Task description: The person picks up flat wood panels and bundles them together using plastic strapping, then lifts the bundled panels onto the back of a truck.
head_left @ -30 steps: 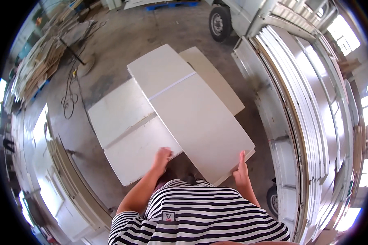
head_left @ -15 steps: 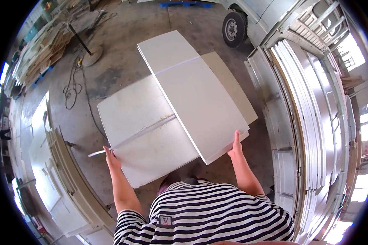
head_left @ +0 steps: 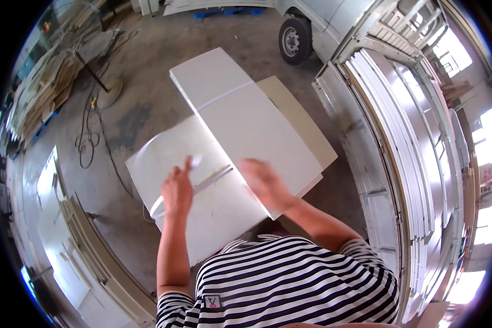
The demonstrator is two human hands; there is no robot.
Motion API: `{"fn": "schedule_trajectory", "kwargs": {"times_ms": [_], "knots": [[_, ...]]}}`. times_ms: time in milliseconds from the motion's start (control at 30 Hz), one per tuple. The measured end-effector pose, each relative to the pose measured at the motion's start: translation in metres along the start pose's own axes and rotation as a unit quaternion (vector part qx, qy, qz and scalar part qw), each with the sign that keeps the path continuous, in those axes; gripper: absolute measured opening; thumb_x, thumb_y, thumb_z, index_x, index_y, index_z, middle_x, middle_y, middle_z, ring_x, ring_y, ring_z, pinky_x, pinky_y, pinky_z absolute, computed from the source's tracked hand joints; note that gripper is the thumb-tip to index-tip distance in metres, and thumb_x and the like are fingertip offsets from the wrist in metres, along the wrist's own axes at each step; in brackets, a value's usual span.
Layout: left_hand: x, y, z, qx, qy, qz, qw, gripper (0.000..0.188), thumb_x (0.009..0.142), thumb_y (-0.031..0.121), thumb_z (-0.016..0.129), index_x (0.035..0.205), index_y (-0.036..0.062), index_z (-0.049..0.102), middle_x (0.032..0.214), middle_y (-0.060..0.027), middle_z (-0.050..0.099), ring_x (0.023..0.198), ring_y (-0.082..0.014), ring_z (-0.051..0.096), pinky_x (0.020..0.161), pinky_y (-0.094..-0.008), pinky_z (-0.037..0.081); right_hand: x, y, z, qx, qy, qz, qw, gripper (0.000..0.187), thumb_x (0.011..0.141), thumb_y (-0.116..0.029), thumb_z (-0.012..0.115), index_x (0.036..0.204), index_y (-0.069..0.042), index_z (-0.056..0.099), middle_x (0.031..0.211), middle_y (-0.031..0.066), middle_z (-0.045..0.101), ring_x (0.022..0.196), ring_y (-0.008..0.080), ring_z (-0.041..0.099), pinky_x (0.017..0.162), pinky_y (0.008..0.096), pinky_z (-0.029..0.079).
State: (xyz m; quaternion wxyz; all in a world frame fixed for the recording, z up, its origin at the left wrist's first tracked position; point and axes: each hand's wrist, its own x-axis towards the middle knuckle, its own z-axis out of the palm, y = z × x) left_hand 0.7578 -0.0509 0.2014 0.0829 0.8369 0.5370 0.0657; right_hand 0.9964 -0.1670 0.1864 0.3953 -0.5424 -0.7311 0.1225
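My left hand [head_left: 177, 188] is closed on a white packing strap [head_left: 157, 208], which bends in a loop beside it; a pale end shows by the fingertips. Below that hand lies a wide off-white panel [head_left: 213, 218], with a length of strap running across its face. A stack of long white panels [head_left: 262, 123] rests crosswise on top of it, and a second band crosses that stack farther up. My right hand [head_left: 265, 183], smeared by motion, is over the near left edge of the upper stack. I cannot make out its fingers or anything in them.
Beneath the upper stack a beige board [head_left: 306, 126] sticks out to the right. A truck bed [head_left: 355, 158] loaded with upright white panels [head_left: 393, 136] stands at the right. Leaning panels [head_left: 65, 235] line the left side. A cable [head_left: 109, 147] trails over the floor near a round-based stand [head_left: 110, 93].
Both hands have left the panels' outer edges and come inward over the stack. My left hand has drawn the strap up and across the lower panel. The whole view has shifted slightly.
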Motion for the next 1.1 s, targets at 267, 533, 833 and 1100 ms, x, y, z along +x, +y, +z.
{"fn": "schedule_trajectory", "kwargs": {"times_ms": [267,533,833,1100], "knots": [[-0.026,0.025,-0.043,-0.069,0.183,-0.005,0.981,0.038,0.084,0.001,0.053,0.121,0.0101,0.055,0.102,-0.0101,0.064,0.079,-0.0259,0.062,0.069,-0.0336,0.050,0.025,0.184,-0.057,-0.286,0.017,0.154,0.946,0.013,0.089,-0.016,0.048,0.095,-0.009,0.058,0.099,0.0099,0.060,0.103,0.0264,0.054,0.093,0.0442,0.041],[-0.039,0.042,-0.075,-0.264,0.306,-0.165,0.900,0.030,0.086,0.004,0.053,0.115,0.0057,0.059,0.072,0.0027,0.037,0.062,-0.0088,0.037,0.053,-0.0241,0.033,-0.015,0.325,-0.144,-0.016,0.226,0.402,0.887,0.031,0.093,-0.027,0.049,0.088,0.002,0.061,0.073,0.0139,0.064,0.060,0.0242,0.065,0.053,0.0329,0.054],[-0.019,0.113,-0.066,-0.271,0.280,-0.170,0.905,0.037,0.082,0.004,0.051,0.119,0.0052,0.056,0.076,0.0044,0.036,0.062,-0.0054,0.030,0.054,-0.0203,0.025,-0.032,0.392,-0.036,0.114,0.198,0.425,0.876,0.024,0.092,-0.023,0.050,0.087,-0.002,0.062,0.073,0.0108,0.065,0.063,0.0227,0.063,0.058,0.0357,0.050],[-0.022,0.133,-0.054,-0.267,0.287,-0.224,0.892,0.035,0.082,0.003,0.058,0.118,0.0056,0.058,0.097,-0.0017,0.053,0.086,-0.0130,0.048,0.081,-0.0262,0.040,-0.029,0.379,-0.038,0.125,0.089,0.422,0.893,0.026,0.093,-0.027,0.051,0.095,-0.004,0.062,0.075,0.0089,0.067,0.064,0.0203,0.065,0.060,0.0363,0.053]]}}
